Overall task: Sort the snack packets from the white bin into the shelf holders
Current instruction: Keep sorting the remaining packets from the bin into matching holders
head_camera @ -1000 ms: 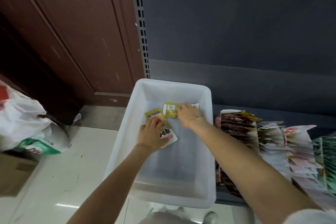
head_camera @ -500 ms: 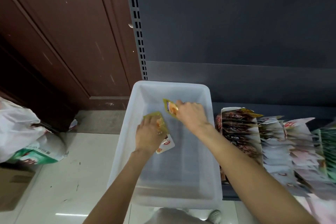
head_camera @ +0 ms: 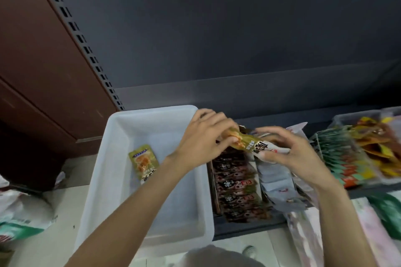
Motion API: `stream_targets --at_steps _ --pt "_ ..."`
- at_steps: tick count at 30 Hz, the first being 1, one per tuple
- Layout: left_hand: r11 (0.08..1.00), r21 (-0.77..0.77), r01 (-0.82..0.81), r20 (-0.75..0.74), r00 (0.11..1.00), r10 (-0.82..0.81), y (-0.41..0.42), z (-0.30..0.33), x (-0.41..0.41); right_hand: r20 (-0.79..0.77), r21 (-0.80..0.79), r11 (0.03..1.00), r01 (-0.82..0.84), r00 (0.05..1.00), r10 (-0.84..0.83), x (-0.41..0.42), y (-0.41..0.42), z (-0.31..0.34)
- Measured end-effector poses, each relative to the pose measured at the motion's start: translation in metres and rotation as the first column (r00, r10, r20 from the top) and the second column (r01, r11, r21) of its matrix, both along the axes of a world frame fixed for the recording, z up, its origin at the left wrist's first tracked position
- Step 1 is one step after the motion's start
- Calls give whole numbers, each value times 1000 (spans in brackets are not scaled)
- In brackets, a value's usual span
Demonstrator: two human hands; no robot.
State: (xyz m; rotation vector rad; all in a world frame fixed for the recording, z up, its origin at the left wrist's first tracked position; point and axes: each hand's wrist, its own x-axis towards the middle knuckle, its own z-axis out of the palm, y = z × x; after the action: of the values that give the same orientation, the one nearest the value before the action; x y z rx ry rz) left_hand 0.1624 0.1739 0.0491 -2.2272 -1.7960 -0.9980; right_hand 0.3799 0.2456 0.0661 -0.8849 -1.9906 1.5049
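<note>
The bin (head_camera: 121, 158) is plain translucent white. The packet (head_camera: 145, 163) in it is olive-green with an orange food picture and dark lettering — the held packet (head_camera: 252, 143) matches, running to white at one end. On the shelf, one row (head_camera: 236, 184) is dark brown with white characters and red marks, the next row (head_camera: 276, 180) pale white. Further right — teal-and-red packets (head_camera: 338, 156), then yellow-orange ones (head_camera: 377, 147).

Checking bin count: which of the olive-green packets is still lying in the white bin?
The olive-green packet flat on the floor of the white bin, untouched. The other packet is gripped by left hand and right hand over the shelf rows.
</note>
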Motion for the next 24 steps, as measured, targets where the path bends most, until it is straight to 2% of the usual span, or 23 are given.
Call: stream_targets --at_steps 2,4,6,9,11,15,18,21,24 --pt "1000 13 -11 81 997 10 18 4 24 -71 -23 984 177 981 -178 19 7 -10" --pt "1000 -10 -26 160 987 28 33 7 46 -139 19 935 355 927 -349 33 14 -17" --pt "996 -55 -63 214 974 74 46 4 61 -205 31 893 449 877 -434 43 21 -18" --pt "962 -210 -177 243 943 227 60 -6 66 -261 -55 857 513 821 -508 58 33 -16" --pt "925 -307 -225 107 957 268 65 -13 65 -248 -48 844 534 812 -528 69 43 -16" --pt "919 -356 -168 -224 970 91 60 -21 75 -230 29 859 512 839 -492 82 55 -12" --pt "942 -314 -122 -323 946 15 49 -27 86 -229 145 858 493 860 -455 84 61 -7" --pt "963 -244 -117 -359 933 23 42 -34 93 -233 289 832 474 878 -419 80 71 1" --pt "943 -281 -176 -400 915 52 41 -35 96 -210 361 864 351 933 -291 67 85 12"
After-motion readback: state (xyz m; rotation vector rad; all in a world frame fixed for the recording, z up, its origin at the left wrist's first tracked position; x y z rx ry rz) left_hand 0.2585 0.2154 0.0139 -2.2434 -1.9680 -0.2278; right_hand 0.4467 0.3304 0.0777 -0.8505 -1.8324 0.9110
